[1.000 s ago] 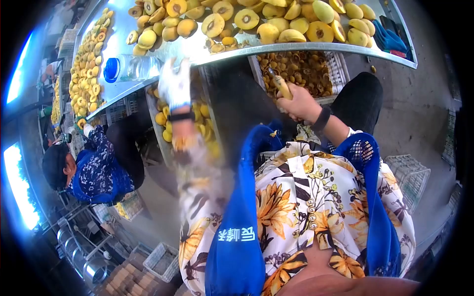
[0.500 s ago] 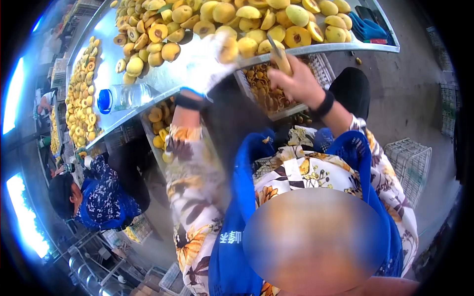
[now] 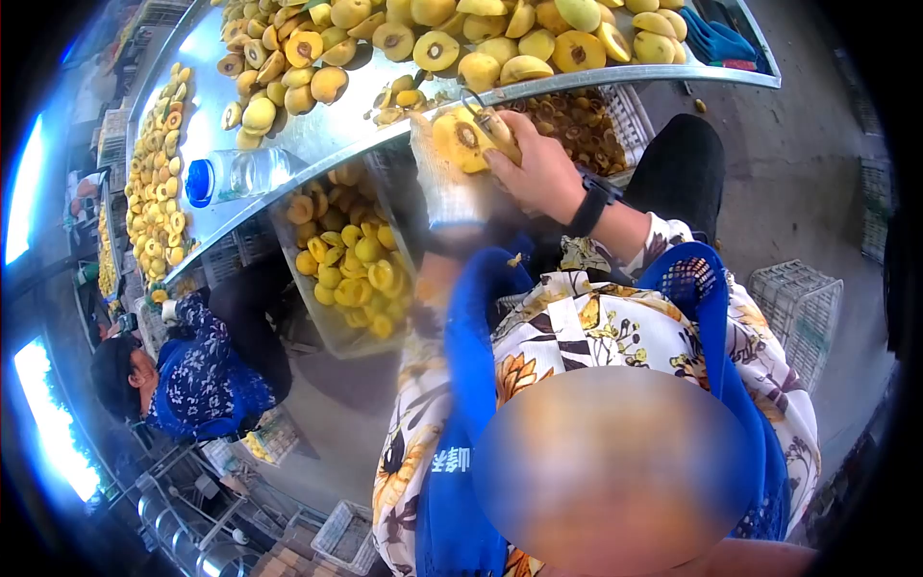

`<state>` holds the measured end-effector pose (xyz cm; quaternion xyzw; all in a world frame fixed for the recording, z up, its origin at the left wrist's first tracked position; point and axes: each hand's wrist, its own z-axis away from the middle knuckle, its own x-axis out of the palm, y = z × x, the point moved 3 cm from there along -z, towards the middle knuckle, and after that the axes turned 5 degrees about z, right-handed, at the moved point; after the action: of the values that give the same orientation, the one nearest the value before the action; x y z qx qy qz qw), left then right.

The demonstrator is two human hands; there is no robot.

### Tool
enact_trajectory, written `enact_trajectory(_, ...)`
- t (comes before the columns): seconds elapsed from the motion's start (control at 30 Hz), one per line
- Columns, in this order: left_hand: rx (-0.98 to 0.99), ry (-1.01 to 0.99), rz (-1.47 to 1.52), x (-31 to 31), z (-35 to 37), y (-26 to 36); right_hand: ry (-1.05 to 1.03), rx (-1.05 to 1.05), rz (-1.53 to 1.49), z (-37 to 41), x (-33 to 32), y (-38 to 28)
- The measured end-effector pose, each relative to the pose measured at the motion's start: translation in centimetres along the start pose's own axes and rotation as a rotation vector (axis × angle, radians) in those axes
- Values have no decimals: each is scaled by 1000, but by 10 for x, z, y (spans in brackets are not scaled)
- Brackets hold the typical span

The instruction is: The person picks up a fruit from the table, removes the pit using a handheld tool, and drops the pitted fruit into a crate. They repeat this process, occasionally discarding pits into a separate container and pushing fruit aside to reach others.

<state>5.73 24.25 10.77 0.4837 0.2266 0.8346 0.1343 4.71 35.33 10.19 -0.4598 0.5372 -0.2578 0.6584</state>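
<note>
My left hand [image 3: 447, 183], in a whitish glove, holds a halved yellow fruit [image 3: 460, 139] with its cut face and brown centre showing. Closed round the wooden handle of a small tool [image 3: 502, 137], my right hand [image 3: 540, 163] is bare and close against the fruit. The tool's thin curved metal end [image 3: 471, 100] lies at the fruit's upper edge. Both hands are just below the near edge of the metal table [image 3: 361, 140], on which many halved fruits [image 3: 436, 51] are piled. Small fruit pieces [image 3: 404, 98] lie near that edge.
A bottle with a blue cap [image 3: 240, 177] lies on the table. Below are a bin of yellow fruit halves [image 3: 358, 279] and a crate of brownish scraps [image 3: 567, 125]. A teal cloth [image 3: 716, 40] is at the right corner. A co-worker [image 3: 197, 370] sits at the left.
My left hand has come back from the fruit pile to my right hand, now with a halved fruit. My right hand has moved slightly left and down with the tool.
</note>
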Motion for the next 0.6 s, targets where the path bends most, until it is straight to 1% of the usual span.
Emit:
enact_trajectory(0.03,15,5,-12,-4,-4,-1,-8,9,111,1,-5,-3)
enact_trajectory(0.17,136,-9,-154,-14,-15,2,-214,29,182,6,-16,-2)
enact_trajectory(0.27,192,-7,-212,-15,-18,3,-160,-98,176,15,-9,4)
enact_trajectory(0.37,202,-9,-224,-10,-15,0,-178,-49,199,16,-9,4)
enact_trajectory(0.47,220,9,-225,-10,-16,-1,-158,-80,226,14,-9,5)
enact_trajectory(0.57,272,8,-255,-9,-17,-3,-223,19,226,12,-9,4)
enact_trajectory(0.6,256,5,-278,-9,-17,-3,-236,34,229,14,-8,4)
